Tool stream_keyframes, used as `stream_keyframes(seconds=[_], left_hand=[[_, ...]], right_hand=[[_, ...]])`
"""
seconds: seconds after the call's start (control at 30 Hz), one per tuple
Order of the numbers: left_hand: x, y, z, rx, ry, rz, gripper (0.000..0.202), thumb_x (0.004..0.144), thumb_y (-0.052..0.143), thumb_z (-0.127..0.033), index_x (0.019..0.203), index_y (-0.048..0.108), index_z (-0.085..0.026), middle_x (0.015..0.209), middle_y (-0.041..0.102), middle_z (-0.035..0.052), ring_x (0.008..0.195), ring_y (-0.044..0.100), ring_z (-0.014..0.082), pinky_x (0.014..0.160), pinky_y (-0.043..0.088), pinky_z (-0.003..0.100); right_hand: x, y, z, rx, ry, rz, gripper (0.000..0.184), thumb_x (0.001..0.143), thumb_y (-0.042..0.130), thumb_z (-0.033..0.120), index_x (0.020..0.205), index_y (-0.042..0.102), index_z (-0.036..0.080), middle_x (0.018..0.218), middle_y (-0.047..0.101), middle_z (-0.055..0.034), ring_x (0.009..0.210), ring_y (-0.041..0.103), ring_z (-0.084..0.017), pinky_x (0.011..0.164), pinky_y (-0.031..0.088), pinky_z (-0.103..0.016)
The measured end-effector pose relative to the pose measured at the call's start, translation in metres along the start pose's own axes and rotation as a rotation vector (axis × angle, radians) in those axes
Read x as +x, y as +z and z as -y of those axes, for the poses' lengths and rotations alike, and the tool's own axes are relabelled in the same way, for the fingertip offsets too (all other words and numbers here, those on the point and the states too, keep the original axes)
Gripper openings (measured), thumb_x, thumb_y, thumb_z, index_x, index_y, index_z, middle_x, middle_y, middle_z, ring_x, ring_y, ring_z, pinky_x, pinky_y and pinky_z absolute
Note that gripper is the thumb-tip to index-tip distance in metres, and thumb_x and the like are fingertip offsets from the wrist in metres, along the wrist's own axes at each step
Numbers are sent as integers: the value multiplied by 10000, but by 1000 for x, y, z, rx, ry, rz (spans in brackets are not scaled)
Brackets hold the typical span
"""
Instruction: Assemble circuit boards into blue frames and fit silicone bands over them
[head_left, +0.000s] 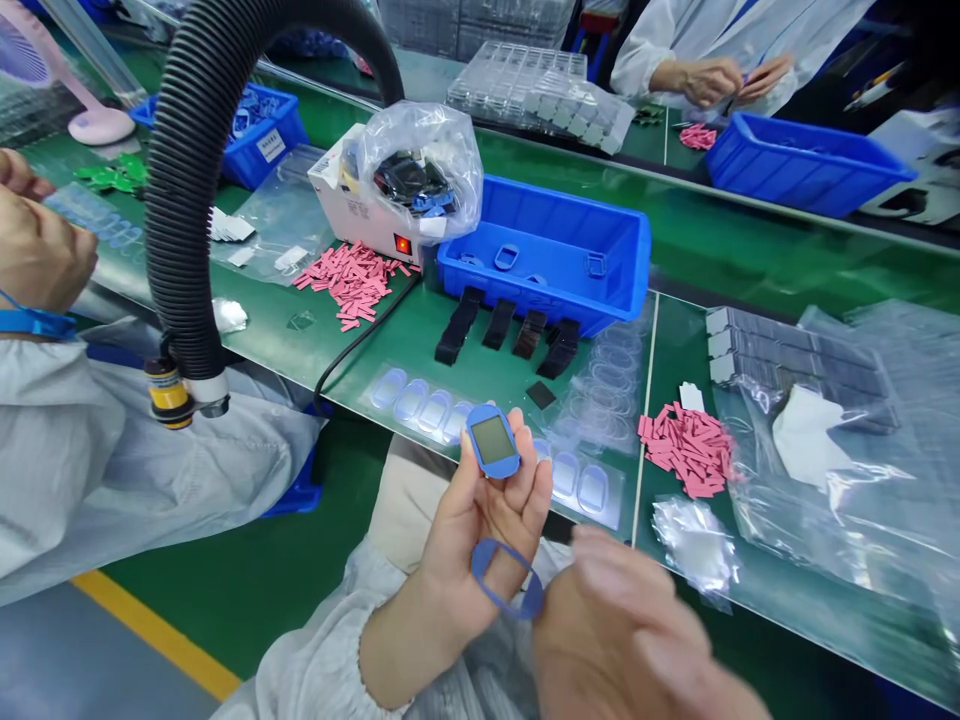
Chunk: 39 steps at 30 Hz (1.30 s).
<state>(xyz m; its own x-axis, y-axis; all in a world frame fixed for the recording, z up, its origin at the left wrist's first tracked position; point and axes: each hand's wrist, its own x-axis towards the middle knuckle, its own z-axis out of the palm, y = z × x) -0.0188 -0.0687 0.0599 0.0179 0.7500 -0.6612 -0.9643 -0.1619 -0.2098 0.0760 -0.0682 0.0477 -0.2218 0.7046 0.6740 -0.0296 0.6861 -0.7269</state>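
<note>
Two blue silicone items at the left hand (pixel 480 540): a blue-framed LCD module (pixel 493 442) grasped at the fingertips, thumb against its side, and a blue silicone loop (pixel 504 580) around the fingers. Right hand (pixel 622 640) blurred, fingers extended and released, nothing visibly held. Module judged light, rim soft and grippy, screen fragile; take it by the rim. Clear blister trays (pixel 420 405) lie along the desk's (pixel 390 340) near edge; pink strips (pixel 352 283) and a blue plastic bin (pixel 570 290) sit beyond, toward the far edge

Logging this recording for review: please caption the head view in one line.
The left hand holds a blue-cased display, a blue loop at its fingers, the blurred right hand beside it.
</note>
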Motion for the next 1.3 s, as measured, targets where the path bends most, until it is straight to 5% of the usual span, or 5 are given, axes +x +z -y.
stream_keyframes(seconds=[0.1, 0.33, 0.47, 0.73, 1.3], left_hand=[[0, 1, 0, -14, 4, 10, 415, 984, 264, -355, 1017, 659, -232, 809, 776, -38, 720, 722, 87, 717, 542, 203], [-4, -3, -7, 189, -32, 217, 557, 989, 187, -345, 863, 714, -217, 796, 778, -5, 745, 724, 81, 775, 532, 184], [-5, -4, -10, 329, -82, 408, 457, 980, 284, -306, 892, 719, -200, 820, 778, 14, 768, 726, 105, 801, 535, 213], [-3, -3, -12, 380, -89, 518, 252, 930, 456, -236, 886, 701, -194, 868, 775, 16, 783, 724, 119, 809, 544, 248], [5, -8, -42, 289, 171, 125, 456, 990, 217, -305, 991, 664, -214, 763, 768, -4, 668, 727, 103, 709, 562, 216]], right_hand=[[3, 3, 0, 324, 390, -461, 189, 863, 558, 427, 922, 663, 282, 822, 654, 27, 749, 591, -135, 743, 506, -271], [-16, -21, -15, 752, 1391, 198, 318, 823, 601, 465, 728, 620, 162, 579, 654, -25, 463, 592, -125, 448, 477, -225], [-24, -20, -6, 1017, 1658, 326, 407, 822, 577, 522, 822, 632, 119, 645, 719, -71, 493, 667, -117, 428, 479, -154], [-21, -8, -3, 1272, 1662, 236, 310, 803, 644, 434, 822, 644, 125, 683, 740, -43, 545, 692, -84, 467, 506, -93], [-31, -10, -8, 1607, 1541, 204, 311, 787, 684, 329, 1050, 666, 164, 837, 682, -17, 681, 677, -67, 509, 531, -100]])
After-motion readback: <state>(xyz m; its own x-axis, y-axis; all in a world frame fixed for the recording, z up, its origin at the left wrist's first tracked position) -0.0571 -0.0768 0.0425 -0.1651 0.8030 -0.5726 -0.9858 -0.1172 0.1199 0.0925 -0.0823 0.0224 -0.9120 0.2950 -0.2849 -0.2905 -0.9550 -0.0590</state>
